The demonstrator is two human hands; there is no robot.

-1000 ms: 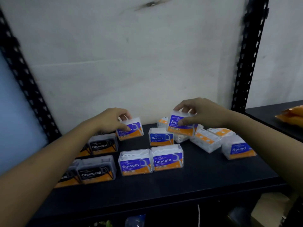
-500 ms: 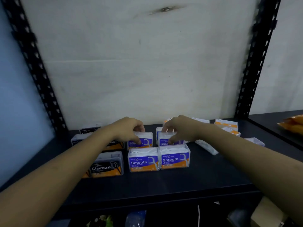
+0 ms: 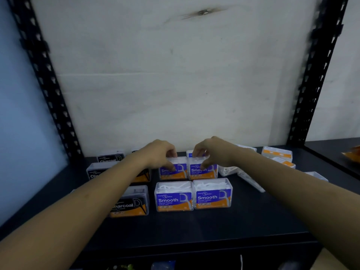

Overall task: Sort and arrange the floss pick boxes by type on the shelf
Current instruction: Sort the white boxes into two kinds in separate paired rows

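Note:
Two clear "Smooth" floss pick boxes with blue and orange labels stand side by side at the front, the left front box (image 3: 174, 198) and the right front box (image 3: 213, 194). Right behind them stand two more Smooth boxes. My left hand (image 3: 158, 153) pinches the rear left Smooth box (image 3: 172, 170) from above. My right hand (image 3: 212, 152) pinches the rear right Smooth box (image 3: 203, 169) the same way. Both rear boxes rest on the black shelf (image 3: 214, 230). Black "Charcoal" boxes (image 3: 130, 203) sit to the left, partly hidden by my left forearm.
More Charcoal boxes (image 3: 110, 157) stand at the back left. Loose white and orange boxes (image 3: 276, 152) lie scattered at the back right, one tipped (image 3: 250, 179) near my right forearm. Black perforated uprights (image 3: 315, 75) frame the shelf. An orange packet (image 3: 352, 152) lies on the neighbouring shelf.
Both hands brought their Smooth boxes down and together, setting them side by side behind the front pair. The camera has tilted and moved closer.

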